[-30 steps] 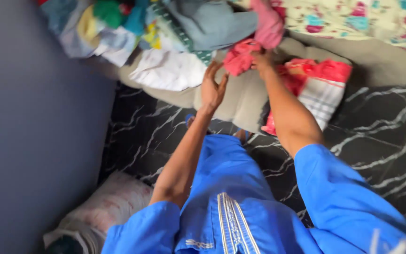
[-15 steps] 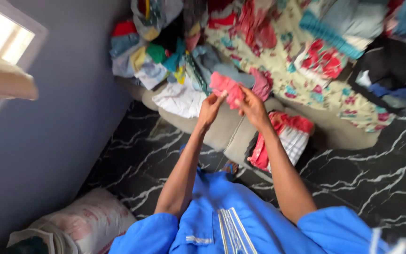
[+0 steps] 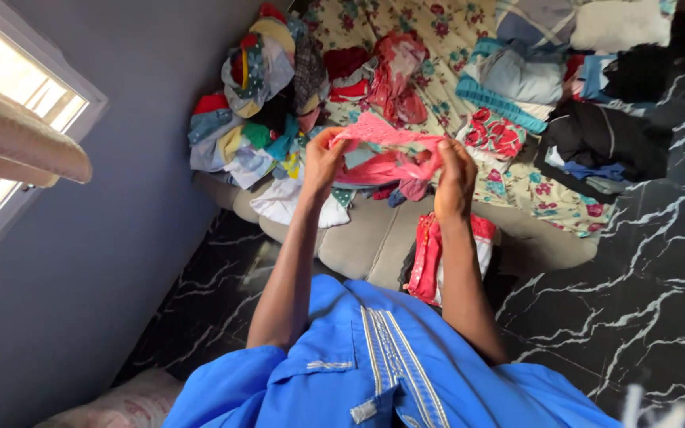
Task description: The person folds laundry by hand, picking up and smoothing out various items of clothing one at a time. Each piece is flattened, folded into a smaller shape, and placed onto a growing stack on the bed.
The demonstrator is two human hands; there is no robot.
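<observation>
Hands now apart: left hand [image 3: 323, 158] and right hand [image 3: 455, 176] fingers grasping pink garment [image 3: 386, 154], spread; clothes pile [image 3: 259, 111], upper left, unsorted.

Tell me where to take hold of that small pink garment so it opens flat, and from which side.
Grip the pink garment at its two outer ends along the top edge, coming from either side. It is already stretched there between the left hand and the right hand, so that edge runs taut while the loose cloth bunches and hangs below, above the beige mattress edge.
</observation>
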